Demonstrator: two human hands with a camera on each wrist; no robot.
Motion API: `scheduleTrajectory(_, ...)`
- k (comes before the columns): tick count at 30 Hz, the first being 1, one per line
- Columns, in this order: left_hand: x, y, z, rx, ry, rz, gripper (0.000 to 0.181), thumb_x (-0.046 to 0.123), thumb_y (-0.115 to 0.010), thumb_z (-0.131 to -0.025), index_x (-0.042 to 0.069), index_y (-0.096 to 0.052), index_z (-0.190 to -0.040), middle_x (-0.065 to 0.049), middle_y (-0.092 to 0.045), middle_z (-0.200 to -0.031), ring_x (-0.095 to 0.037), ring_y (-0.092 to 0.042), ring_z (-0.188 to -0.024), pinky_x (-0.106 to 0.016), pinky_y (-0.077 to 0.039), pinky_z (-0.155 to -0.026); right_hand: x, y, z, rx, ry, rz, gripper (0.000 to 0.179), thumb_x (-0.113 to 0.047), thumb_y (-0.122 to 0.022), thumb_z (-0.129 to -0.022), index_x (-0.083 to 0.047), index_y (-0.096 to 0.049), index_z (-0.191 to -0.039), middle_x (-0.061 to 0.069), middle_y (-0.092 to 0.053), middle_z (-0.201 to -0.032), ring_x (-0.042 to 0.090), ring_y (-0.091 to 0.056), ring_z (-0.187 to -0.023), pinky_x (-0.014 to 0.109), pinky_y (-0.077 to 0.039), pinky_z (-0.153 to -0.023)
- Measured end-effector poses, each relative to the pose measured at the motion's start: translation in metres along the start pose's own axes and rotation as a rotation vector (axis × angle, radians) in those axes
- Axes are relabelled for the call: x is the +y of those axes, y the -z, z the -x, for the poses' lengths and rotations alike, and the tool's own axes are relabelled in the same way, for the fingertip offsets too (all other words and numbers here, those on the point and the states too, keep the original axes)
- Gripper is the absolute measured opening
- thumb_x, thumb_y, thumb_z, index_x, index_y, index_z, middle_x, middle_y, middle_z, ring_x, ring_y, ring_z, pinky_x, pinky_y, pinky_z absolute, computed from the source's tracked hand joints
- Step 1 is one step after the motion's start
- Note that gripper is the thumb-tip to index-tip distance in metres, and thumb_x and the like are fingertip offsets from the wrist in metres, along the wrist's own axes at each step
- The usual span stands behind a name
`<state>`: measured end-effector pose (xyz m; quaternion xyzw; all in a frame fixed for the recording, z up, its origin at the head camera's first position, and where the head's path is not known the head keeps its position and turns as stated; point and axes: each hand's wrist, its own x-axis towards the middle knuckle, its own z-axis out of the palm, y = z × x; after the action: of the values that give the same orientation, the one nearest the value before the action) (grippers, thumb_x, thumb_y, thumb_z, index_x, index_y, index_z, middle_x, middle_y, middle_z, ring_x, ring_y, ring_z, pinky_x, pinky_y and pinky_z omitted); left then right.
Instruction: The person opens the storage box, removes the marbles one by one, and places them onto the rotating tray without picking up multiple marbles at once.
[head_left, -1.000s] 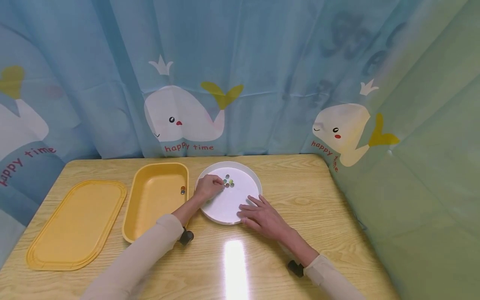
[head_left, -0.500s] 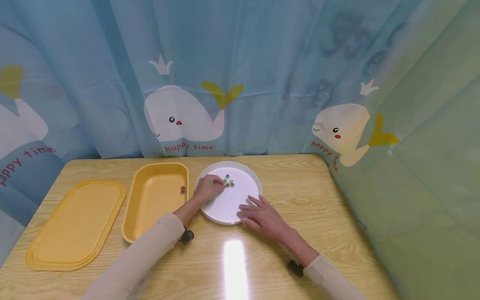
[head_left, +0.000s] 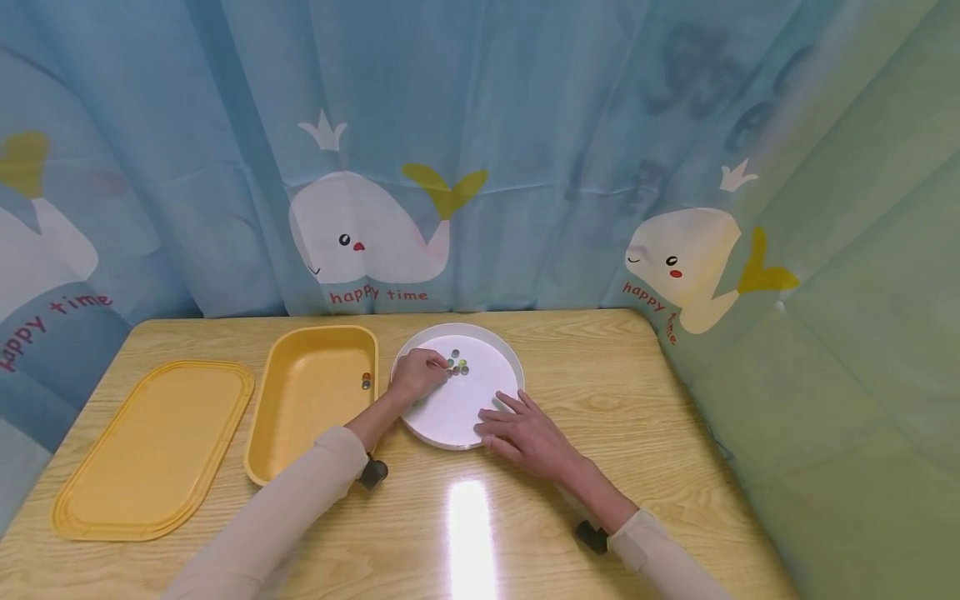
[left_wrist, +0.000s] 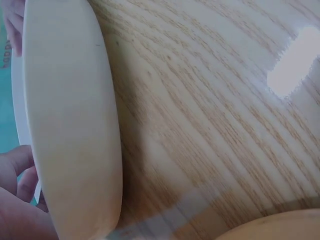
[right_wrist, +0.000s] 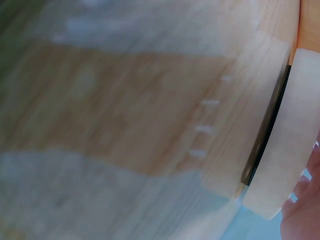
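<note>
A round white tray [head_left: 480,417] stands at the middle of the table, with several small glass marbles [head_left: 464,370] clustered on its floor. My left hand [head_left: 420,375] reaches over the tray's left rim with fingers bent. Its thumb and fingertips pinch at the left edge of the cluster, around a marble that they mostly hide. My right hand [head_left: 525,433] lies over the front right rim, fingers spread and relaxed, with its fingertips inside the tray. In the left wrist view the tray wall [left_wrist: 75,120] covers the marbles. The tray [right_wrist: 290,135] also hides most of the right fingers in the right wrist view.
Left of the tray stands a yellow bin [head_left: 307,400] with two marbles [head_left: 366,381] near its right wall. A flat yellow lid [head_left: 157,450] lies further left. A blue whale-print curtain [head_left: 525,208] hangs behind the wooden table [head_left: 600,375].
</note>
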<state>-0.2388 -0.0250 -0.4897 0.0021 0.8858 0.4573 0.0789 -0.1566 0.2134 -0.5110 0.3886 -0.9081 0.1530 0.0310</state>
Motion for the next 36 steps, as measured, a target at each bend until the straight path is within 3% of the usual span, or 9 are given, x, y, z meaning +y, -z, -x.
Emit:
scheduleTrajectory(6, 0.007, 0.010, 0.003, 0.031, -0.045, 0.056, 0.011, 0.001, -0.072, -0.088, -0.003, -0.074, -0.098, -0.011, -0.069, -0.087, -0.025, -0.061, -0.084, -0.034, -0.051, -0.077, 0.000, 0.000, 0.000, 0.003, 0.004, 0.015, 0.031, -0.034, -0.056, -0.102, -0.020, -0.072, -0.125, -0.001, -0.062, -0.135, 0.030, -0.040, -0.139, 0.056, -0.022, -0.114)
scheduleTrajectory(14, 0.026, 0.038, 0.007, 0.016, -0.024, 0.123, 0.021, 0.010, -0.071, -0.093, -0.001, -0.071, -0.111, -0.012, -0.070, -0.098, -0.027, -0.061, -0.094, -0.034, -0.051, -0.086, -0.002, 0.001, 0.000, -0.009, -0.018, -0.013, 0.032, -0.035, -0.056, -0.102, -0.020, -0.071, -0.126, -0.001, -0.062, -0.135, 0.030, -0.039, -0.140, 0.056, -0.019, -0.115)
scheduleTrajectory(19, 0.030, 0.059, 0.011, 0.025, -0.010, 0.154, 0.026, 0.012, -0.068, -0.095, -0.002, -0.069, -0.118, -0.015, -0.069, -0.106, -0.029, -0.060, -0.101, -0.037, -0.051, -0.092, -0.002, 0.001, 0.000, -0.009, -0.013, -0.011, 0.032, -0.035, -0.056, -0.102, -0.020, -0.071, -0.127, -0.001, -0.062, -0.136, 0.030, -0.039, -0.141, 0.056, -0.019, -0.115)
scheduleTrajectory(24, 0.020, 0.078, 0.014, 0.033, -0.006, 0.125, 0.028, 0.013, -0.066, -0.097, -0.001, -0.068, -0.121, -0.017, -0.067, -0.112, -0.030, -0.059, -0.104, -0.037, -0.051, -0.093, -0.002, 0.002, -0.001, 0.001, -0.002, -0.004, 0.031, -0.034, -0.056, -0.102, -0.020, -0.071, -0.126, -0.001, -0.062, -0.135, 0.030, -0.039, -0.140, 0.056, -0.020, -0.115)
scheduleTrajectory(29, 0.000, 0.094, 0.017, 0.034, -0.009, 0.082, 0.029, 0.014, -0.063, -0.099, -0.003, -0.066, -0.121, -0.020, -0.066, -0.114, -0.032, -0.059, -0.103, -0.037, -0.052, -0.089, -0.003, 0.002, -0.001, 0.003, -0.001, -0.004, 0.031, -0.033, -0.056, -0.102, -0.020, -0.071, -0.126, -0.001, -0.062, -0.135, 0.030, -0.040, -0.140, 0.055, -0.020, -0.115)
scheduleTrajectory(36, -0.024, 0.107, 0.021, 0.044, 0.005, 0.040, 0.028, 0.014, -0.064, -0.097, -0.006, -0.066, -0.117, -0.021, -0.066, -0.111, -0.032, -0.060, -0.100, -0.034, -0.051, -0.083, -0.003, 0.001, 0.000, -0.001, -0.008, -0.012, 0.031, -0.033, -0.057, -0.102, -0.019, -0.071, -0.126, 0.000, -0.062, -0.135, 0.030, -0.039, -0.140, 0.055, -0.019, -0.116)
